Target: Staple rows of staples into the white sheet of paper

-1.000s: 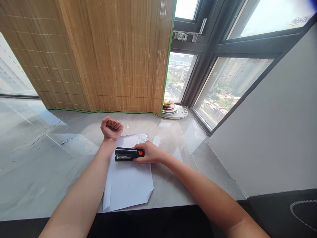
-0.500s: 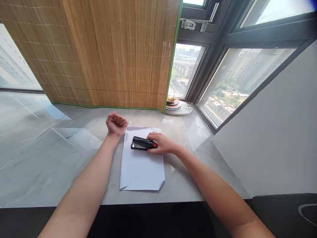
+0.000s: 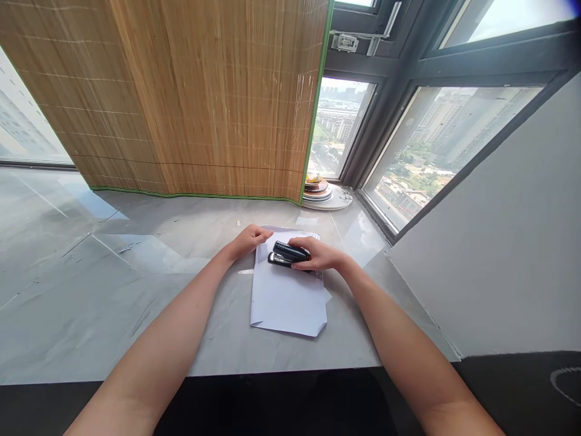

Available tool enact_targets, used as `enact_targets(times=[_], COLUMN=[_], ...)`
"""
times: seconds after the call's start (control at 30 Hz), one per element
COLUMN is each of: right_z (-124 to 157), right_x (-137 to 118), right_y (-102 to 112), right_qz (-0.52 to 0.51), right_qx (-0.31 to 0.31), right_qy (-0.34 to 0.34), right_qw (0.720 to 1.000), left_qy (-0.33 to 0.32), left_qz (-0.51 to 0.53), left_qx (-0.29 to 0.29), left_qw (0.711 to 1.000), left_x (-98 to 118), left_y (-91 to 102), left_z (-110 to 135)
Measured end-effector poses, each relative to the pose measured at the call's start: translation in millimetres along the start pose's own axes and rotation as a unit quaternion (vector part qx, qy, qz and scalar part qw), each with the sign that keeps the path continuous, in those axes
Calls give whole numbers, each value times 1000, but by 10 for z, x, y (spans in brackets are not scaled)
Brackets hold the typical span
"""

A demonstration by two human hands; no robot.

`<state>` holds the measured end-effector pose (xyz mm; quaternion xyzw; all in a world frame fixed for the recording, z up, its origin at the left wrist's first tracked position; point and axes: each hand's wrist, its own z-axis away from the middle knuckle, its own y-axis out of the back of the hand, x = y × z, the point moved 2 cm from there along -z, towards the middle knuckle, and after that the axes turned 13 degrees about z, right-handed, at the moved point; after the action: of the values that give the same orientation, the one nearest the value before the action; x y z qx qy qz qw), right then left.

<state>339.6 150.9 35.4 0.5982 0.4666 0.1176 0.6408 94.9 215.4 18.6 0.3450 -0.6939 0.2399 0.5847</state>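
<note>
A black stapler lies across the top of a stack of white paper on a grey stone ledge. My right hand is closed over the stapler's right end. My left hand rests with curled fingers on the paper's upper left corner, just left of the stapler's front end; whether it pinches the sheet is hard to tell. The paper's lower right corner is folded.
A bamboo blind hangs behind the ledge. A stack of plates sits in the window corner at the back right. A grey wall rises on the right. A dark edge borders the ledge toward me.
My left hand has moved right from a raised fist beside the paper down onto its upper left corner. The paper and stapler have shifted right and turned slightly.
</note>
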Motion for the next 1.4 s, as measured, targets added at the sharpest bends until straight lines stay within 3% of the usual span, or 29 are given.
enact_targets(times=[0.2,0.4,0.5,0.6,0.7,0.9,1.07,1.23,1.4], right_z=[45,51,40,46,53,38,3,-36,70], right_x=[114,125,84,74,92,144,165,172,267], right_y=[67,94,86,94,101,63,13,-7,93], right_qz=[-93,-126,-128,-140,-128,-92,-82,-61,-127], right_qx=[69,81,80,91,111,128,117,148,162], right_qy=[-39,-54,-50,-70,-77,-57,-18,7,-43], right_qw=[993,987,987,983,982,986,990,987,978], left_qy=[41,-9,-11,-1,13,16,31,62,62], left_qz=[-62,-42,-151,-310,-376,-419,-423,-438,-431], left_qx=[-50,41,60,82,72,97,49,42,43], left_qw=[996,998,987,947,924,903,904,896,899], left_x=[-37,-36,-78,-112,-123,-91,-68,-40,-41], left_y=[-11,23,10,-12,-44,-89,-151,-175,-164], left_z=[18,-9,-44,-65,-71,-66,-74,-72,-66])
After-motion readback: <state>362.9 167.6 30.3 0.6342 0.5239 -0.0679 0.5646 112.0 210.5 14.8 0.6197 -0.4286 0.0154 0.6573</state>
